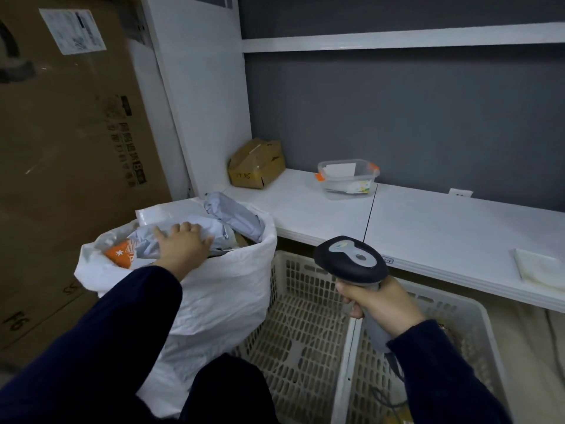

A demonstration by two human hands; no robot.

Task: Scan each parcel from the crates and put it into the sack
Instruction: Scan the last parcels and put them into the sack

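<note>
A white woven sack (220, 295) stands on the floor at the left, filled to its mouth with parcels. My left hand (183, 243) lies flat on a grey poly-bag parcel (211, 232) at the top of the sack, fingers spread. Another grey parcel (232, 214) leans behind it, and an orange packet (120, 255) shows at the sack's left rim. My right hand (382, 304) grips the handle of a grey and black barcode scanner (351, 258), its head tilted toward the sack. Two cream slotted plastic crates (305, 316) sit below the scanner.
A white shelf (428, 221) runs behind the crates, carrying a taped cardboard box (256, 163), a clear plastic tub (347, 179) and a folded white sheet (538, 267). A tall cardboard carton (67, 142) stands left of the sack. A white upright panel (208, 102) rises behind it.
</note>
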